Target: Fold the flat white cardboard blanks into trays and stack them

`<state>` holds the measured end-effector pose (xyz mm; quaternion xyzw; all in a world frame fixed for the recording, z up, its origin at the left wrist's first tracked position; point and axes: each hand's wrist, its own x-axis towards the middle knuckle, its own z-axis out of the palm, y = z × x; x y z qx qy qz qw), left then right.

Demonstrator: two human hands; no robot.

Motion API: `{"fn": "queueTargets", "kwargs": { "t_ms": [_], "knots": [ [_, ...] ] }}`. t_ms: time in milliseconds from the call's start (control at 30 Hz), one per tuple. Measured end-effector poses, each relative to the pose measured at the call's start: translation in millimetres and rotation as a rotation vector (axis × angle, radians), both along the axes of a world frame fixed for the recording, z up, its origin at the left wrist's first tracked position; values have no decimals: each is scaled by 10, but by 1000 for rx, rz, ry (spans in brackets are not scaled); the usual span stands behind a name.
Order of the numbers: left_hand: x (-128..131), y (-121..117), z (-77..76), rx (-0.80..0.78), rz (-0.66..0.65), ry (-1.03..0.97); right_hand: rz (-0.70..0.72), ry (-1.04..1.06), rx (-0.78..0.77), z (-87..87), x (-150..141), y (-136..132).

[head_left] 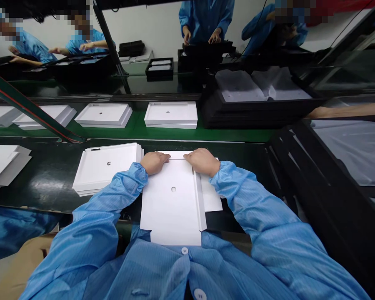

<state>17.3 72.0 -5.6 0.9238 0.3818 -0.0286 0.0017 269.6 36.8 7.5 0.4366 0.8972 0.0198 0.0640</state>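
Note:
In front of me lies a white cardboard tray blank [171, 208], with a small round hole in its middle and its near flap lying flat against my coat. My left hand [155, 162] grips the far left corner, thumb and fingers pressed together on the folded far edge. At the far right corner my right hand [203, 161] pinches the same edge. The far flap stands folded between both hands. Under the blank, to the right, another white sheet [211, 193] shows. Left of my left hand sits a stack of folded white trays [108, 168].
Flat white sheets [6, 164] lie at the far left. Stacked white trays [171, 114] stand along the green conveyor [137, 132]. Black bins [262, 112] crowd the right, where another person's arm [346, 111] reaches in. Several co-workers in blue stand across the line.

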Motion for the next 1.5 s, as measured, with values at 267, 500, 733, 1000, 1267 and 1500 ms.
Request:
{"fn": "queueTargets", "kwargs": {
  "t_ms": [267, 500, 733, 1000, 1267, 1500],
  "knots": [
    [-113, -66, 113, 33, 180, -251, -118, 19, 2, 58, 201, -104],
    [-478, -427, 132, -547, 506, -315, -499, 10, 10, -4, 661, -405],
    [-427, -89, 156, -477, 417, -177, -375, -89, -200, 129, 589, -790],
    [-228, 72, 195, -580, 350, -126, -565, 459, -110, -231, 552, -538],
    [-219, -32, 151, -540, 382, -100, -627, 619, -97, -646, 595, -440],
    [-196, -168, 198, -381, 393, -31, -553, 873, -235, -640, 697, -315]
  ]
}}
